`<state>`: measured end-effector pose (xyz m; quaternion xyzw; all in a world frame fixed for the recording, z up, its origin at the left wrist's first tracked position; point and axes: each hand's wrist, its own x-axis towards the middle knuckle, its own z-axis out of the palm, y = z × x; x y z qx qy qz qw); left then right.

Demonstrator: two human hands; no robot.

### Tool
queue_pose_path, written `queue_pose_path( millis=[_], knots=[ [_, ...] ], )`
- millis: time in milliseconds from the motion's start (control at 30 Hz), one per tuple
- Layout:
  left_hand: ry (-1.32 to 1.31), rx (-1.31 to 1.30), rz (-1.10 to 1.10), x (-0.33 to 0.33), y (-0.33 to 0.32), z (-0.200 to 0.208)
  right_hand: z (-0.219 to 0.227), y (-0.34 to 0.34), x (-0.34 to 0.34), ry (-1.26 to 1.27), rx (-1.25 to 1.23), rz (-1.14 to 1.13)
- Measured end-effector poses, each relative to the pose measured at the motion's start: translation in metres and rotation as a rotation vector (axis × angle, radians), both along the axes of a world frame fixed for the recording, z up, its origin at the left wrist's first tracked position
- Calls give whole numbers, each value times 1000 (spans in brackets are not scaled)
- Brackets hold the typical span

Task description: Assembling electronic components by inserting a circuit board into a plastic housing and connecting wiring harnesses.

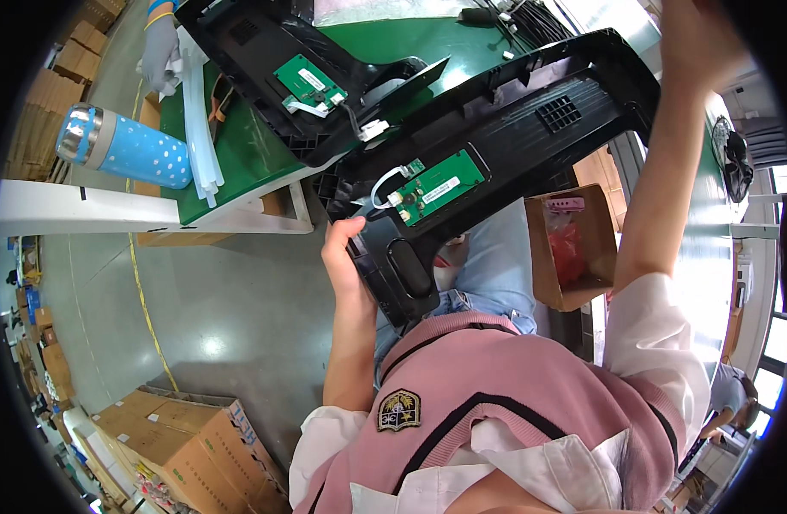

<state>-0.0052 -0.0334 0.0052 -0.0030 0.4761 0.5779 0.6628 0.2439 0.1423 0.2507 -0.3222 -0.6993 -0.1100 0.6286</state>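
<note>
My left hand point(345, 253) is closed round the lower left edge of a black plastic housing point(530, 111), its thumb on top near a cable. Inside that housing lies a green circuit board point(443, 190) with a white cable point(378, 184) plugged in at its left end. The housing slants over my lap and the table edge. My right hand point(706, 43) is raised at the upper right, beyond the housing's far end; motion smears it and its fingers cannot be made out. A second black housing point(256, 77) with a like board point(310, 80) lies on the green table.
A blue dotted bottle point(145, 150) lies on its side at the table's left corner, beside pale plastic strips point(202, 128). Another person's gloved hand point(160, 56) is behind it. Black cables point(535, 24) lie at the back. An open carton point(573, 291) stands right of my legs.
</note>
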Motion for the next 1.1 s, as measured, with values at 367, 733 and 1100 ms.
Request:
queue_pose_path(
  millis=[367, 733, 1100],
  knots=[
    [105, -10, 46, 23, -8, 31, -115, -116, 21, 826, -758, 743],
    [70, -36, -20, 42, -11, 70, -133, -129, 12, 863, -870, 860],
    [71, -14, 31, 36, -5, 52, -129, -124, 1, 1041, -803, 1133]
  ],
)
